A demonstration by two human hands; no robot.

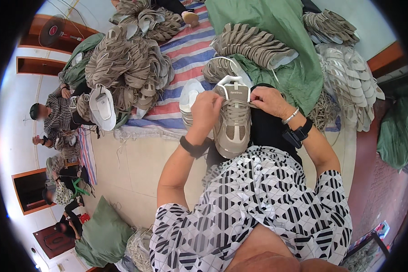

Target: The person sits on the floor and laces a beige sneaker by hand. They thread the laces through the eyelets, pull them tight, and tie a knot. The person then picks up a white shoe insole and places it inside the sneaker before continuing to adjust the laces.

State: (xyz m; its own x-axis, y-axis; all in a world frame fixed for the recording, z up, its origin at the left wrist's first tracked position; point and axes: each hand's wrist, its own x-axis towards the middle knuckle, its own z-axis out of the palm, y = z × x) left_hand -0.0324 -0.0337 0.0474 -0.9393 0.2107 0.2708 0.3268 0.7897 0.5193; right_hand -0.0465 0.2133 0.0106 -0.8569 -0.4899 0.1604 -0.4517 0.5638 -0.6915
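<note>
Left hand (206,109): fingertips pinched on the lace (235,108), left of the tongue. Right hand (269,100): fingertips likewise closed on the lace, right side. Tan shoe (233,124): between both sets of fingers, toe toward wearer. Beyond the right fingers: row of tan uppers (256,45), green sheet (310,77). Farther out, ahead-left of left fingers: large heap of uppers (127,68).

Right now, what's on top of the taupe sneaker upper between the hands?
On the sneaker upper, laces cross the tongue; left fingers and right fingers pinch them. Tongue beneath laces and pinched lace stretches are hidden.
</note>
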